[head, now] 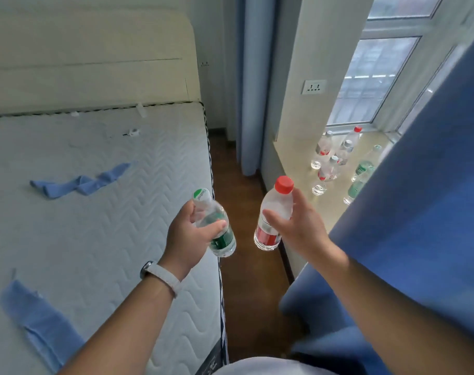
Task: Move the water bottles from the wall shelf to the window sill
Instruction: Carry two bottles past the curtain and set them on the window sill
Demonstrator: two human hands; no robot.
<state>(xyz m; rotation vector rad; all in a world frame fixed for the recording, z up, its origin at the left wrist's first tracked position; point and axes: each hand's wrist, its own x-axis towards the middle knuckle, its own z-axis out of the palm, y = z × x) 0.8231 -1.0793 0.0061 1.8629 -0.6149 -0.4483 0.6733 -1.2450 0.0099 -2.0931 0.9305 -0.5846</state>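
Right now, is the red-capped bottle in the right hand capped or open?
Capped. The red cap sits on the red-label bottle, held roughly upright in the right hand.

A bedroom: bare mattress (pixel 95 185), headboard (pixel 90 63), curtains (pixel 253 77).

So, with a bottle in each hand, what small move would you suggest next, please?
Probably carry the right hand forward and stand its red-capped bottle on the bare near part of the window sill; the sill lies just beyond it, with other bottles standing farther along.

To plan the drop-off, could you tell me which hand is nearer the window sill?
Right. The right hand is beside the window sill; the left hand is by the mattress.
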